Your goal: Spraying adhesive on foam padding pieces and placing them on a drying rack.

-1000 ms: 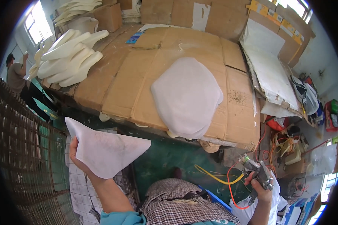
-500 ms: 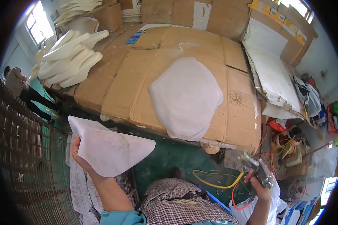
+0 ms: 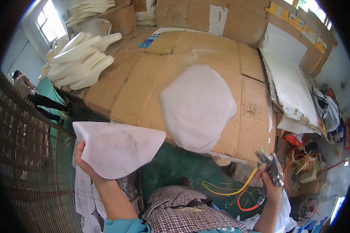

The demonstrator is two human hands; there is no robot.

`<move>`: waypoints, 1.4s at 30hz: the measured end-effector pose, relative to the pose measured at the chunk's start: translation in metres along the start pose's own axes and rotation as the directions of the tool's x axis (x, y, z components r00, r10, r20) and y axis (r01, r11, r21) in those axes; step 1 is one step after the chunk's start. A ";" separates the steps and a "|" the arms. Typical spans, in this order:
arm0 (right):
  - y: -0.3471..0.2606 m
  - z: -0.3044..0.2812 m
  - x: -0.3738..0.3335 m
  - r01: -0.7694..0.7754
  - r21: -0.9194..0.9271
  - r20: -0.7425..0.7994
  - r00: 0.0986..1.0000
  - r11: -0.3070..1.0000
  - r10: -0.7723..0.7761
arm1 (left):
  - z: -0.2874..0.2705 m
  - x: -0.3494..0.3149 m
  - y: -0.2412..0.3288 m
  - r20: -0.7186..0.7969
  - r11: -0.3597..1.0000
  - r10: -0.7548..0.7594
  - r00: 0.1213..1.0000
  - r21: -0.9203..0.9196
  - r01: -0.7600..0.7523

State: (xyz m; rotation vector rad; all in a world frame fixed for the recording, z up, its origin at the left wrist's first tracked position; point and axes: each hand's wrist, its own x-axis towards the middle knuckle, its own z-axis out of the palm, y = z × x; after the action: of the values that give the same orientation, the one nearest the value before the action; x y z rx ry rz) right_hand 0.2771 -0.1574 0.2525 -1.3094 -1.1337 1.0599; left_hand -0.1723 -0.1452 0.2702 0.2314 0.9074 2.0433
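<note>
My left hand (image 3: 83, 159) grips the left side of a pale, limp fabric piece (image 3: 122, 145), raised in front of the table's near edge; most of its fingers are hidden behind the sheet. Faint grey smudges mark the fabric's upper part. In my right hand (image 3: 271, 184) is a metal spray gun (image 3: 272, 167), with a yellow hose and an orange hose hanging near it. Stacked pale fabric pieces (image 3: 198, 106) lie flat on the cardboard-covered table (image 3: 140, 89), their near edge close to the table's front.
Cream foam pieces (image 3: 81, 60) are piled at the table's far left. A slatted rack (image 3: 31, 155) stands at my left, with a person (image 3: 35, 95) beyond it. Tangled hoses (image 3: 299, 155) and a red bag (image 3: 293, 138) lie at the right, below a white-covered board (image 3: 287, 81).
The view has shifted slightly, so the table sits lower and farther right. The fabric in my left hand is spread a bit flatter. Both hands keep their hold.
</note>
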 end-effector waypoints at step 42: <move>0.269 0.485 0.007 -0.960 0.046 0.813 0.196 0.276 0.548 | -0.249 0.035 0.097 -0.520 0.957 -0.077 0.851 -0.277 -0.082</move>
State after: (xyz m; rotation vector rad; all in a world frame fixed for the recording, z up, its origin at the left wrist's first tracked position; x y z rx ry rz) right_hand -0.1859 -0.0727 -0.0402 -0.9596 -0.3133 2.6840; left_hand -0.3715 -0.2817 0.1518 -0.5201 0.9033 2.2520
